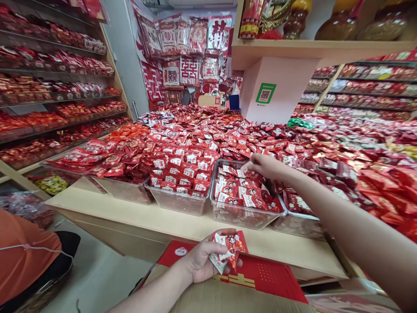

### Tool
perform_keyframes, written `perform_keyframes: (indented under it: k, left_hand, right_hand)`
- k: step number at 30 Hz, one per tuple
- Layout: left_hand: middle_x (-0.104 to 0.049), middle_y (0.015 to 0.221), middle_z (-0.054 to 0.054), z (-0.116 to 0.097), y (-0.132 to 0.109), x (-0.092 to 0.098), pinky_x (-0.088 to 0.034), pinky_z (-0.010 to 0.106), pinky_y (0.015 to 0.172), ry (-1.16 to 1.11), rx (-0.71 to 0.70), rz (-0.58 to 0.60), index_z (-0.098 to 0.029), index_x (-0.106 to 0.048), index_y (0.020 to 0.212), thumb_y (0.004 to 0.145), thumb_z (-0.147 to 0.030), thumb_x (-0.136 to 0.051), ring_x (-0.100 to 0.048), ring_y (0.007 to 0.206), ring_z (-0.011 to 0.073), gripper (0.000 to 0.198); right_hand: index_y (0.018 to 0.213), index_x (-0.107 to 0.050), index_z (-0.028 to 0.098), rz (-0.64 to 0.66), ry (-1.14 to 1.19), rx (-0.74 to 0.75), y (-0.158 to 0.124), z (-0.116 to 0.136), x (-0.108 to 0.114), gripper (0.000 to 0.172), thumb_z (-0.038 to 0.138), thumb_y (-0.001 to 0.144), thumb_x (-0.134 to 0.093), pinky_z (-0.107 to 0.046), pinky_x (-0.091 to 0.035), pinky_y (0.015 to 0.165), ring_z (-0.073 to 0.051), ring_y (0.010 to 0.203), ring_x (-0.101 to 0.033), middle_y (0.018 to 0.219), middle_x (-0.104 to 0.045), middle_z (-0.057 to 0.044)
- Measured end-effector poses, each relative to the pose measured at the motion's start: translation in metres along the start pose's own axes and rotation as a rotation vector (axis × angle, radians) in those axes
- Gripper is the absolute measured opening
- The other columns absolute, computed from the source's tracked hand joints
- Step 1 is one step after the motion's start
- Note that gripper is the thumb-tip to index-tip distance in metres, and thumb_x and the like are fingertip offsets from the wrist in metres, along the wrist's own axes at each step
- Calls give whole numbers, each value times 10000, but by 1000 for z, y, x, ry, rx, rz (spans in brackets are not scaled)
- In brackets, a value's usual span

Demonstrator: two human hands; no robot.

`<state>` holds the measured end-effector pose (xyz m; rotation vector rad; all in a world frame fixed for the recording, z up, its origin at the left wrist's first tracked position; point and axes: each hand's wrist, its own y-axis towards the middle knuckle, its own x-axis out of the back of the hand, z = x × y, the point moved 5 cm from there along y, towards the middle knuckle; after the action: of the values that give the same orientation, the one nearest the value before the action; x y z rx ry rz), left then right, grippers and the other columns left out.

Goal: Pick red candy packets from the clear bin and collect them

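Observation:
My left hand [203, 258] is closed round a small bunch of red-and-white candy packets [230, 250], held low over a red carton [260, 274]. My right hand [265, 166] reaches forward over a clear plastic bin [243, 215] partly filled with the same packets. Its fingers pinch one packet [246, 167] at the bin's far edge. The bin sits at the front of a pale wooden counter [156, 221].
Neighbouring clear bins [177, 201] are heaped with red packets, and the whole counter behind is covered in them. Shelves of red goods line the left wall [48, 108] and right side [368, 87]. A person in an orange top [22, 256] is at lower left. A pink pillar carries a green QR sign [266, 93].

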<state>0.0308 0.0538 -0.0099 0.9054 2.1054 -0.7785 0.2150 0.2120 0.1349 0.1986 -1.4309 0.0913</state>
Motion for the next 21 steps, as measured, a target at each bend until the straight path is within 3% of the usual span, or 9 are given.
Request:
perform_keyframes:
  k: [2,5,9,13,17,21]
  left_hand:
    - [-618,848,83,0,0,1,-396,215,480,8,1,-26,-181,-449,1103,657,-84,-489,-621,734,244,459]
    - [-615,859,86,-1,0,2,-394,213,477,21,3,-52,-175,-454,1097,648,-79,-489,-622,721,235,460]
    - [-617,842,86,-1,0,4,-389,204,463,50,-8,-81,-172,-458,1088,636,-80,-495,-622,714,233,462]
    - [-621,804,82,-1,0,5,-393,203,451,45,-30,-96,-172,-460,1083,626,-82,-495,-625,697,232,467]
    - [-623,824,88,1,0,3,-403,204,455,41,-21,-84,-169,-460,1083,625,-77,-492,-626,689,225,468]
    - [-624,857,104,2,0,1,-417,211,470,47,-12,-58,-169,-451,1088,633,-79,-495,-625,698,225,466]
  right_hand:
    - [889,-465,163,-128,51,-37,8,-5,6,185,293,758,-459,-223,-332,523,-150,627,-505,722,-577,-51]
    - [987,-415,152,-200,168,-45,25,-3,0,297,293,739,-497,-220,-345,536,-146,631,-510,748,-583,-54]
    - [868,-475,167,-192,234,67,49,17,-19,171,272,738,-510,-208,-352,545,-128,630,-505,740,-587,-32]
    - [796,-539,170,-147,128,217,57,37,-36,89,228,762,-481,-208,-353,567,-125,642,-509,715,-589,-25]
    - [788,-604,160,-261,-113,320,47,45,-39,216,268,811,-418,-246,-356,688,-171,812,-498,846,-570,-86]
    - [766,-622,149,-200,-180,319,38,44,-42,368,322,856,-310,-246,-359,722,-164,805,-504,818,-555,-95]
